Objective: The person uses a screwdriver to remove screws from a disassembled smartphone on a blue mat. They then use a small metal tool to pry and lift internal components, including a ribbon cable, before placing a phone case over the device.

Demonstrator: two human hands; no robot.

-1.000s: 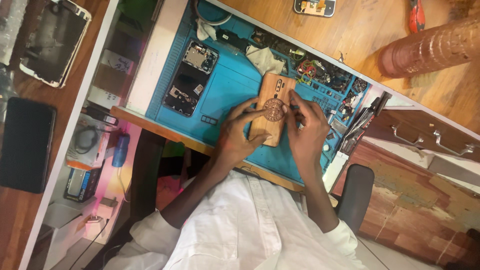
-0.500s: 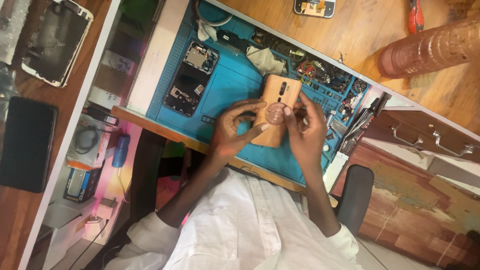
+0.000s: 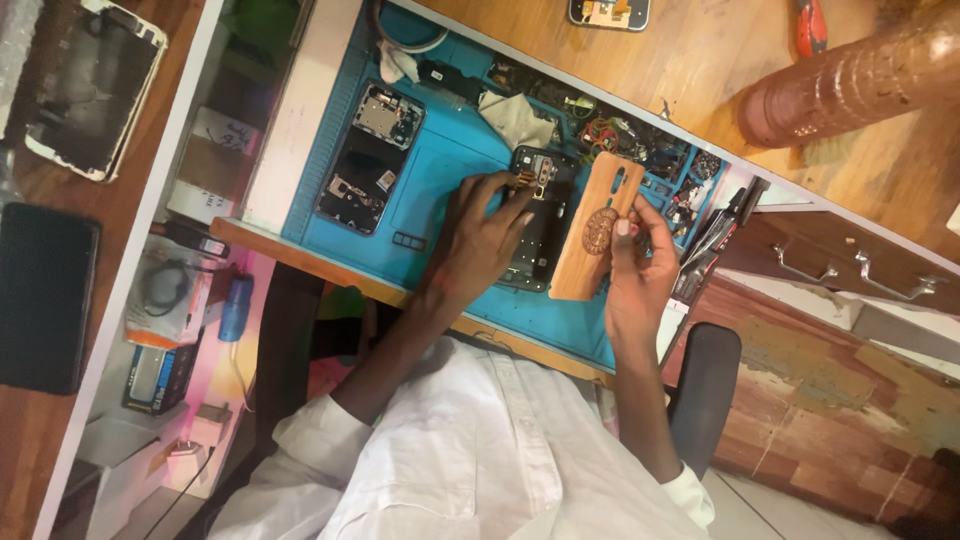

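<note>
Hands first: your left hand (image 3: pixel 485 235) lies flat on the black opened phone (image 3: pixel 540 215), fingers spread, pressing it down onto the blue work mat (image 3: pixel 440 170). Your fingertips sit near the top end of the phone, by the camera part.

Your right hand (image 3: pixel 635 265) pinches the wooden back cover (image 3: pixel 597 225). Your thumb is on the round carved mark on its face, and your other fingers go behind it. The cover is lifted off the phone and leans a little to the right.

Look at how the two things lie. The phone and the cover are both long and thin, and their long sides run almost the same way, up and away from you. The cover sits just beside the phone, on its right, with one long edge touching or nearly touching it. I cannot tell which.

So the phone is under your left hand, and the cover is in your right hand. Your left hand is nearer the phone.

A second opened phone (image 3: pixel 365 155) lies on the mat to the left, well apart from your hands. Small parts and a cloth (image 3: pixel 515 118) sit along the far edge of the mat.
</note>
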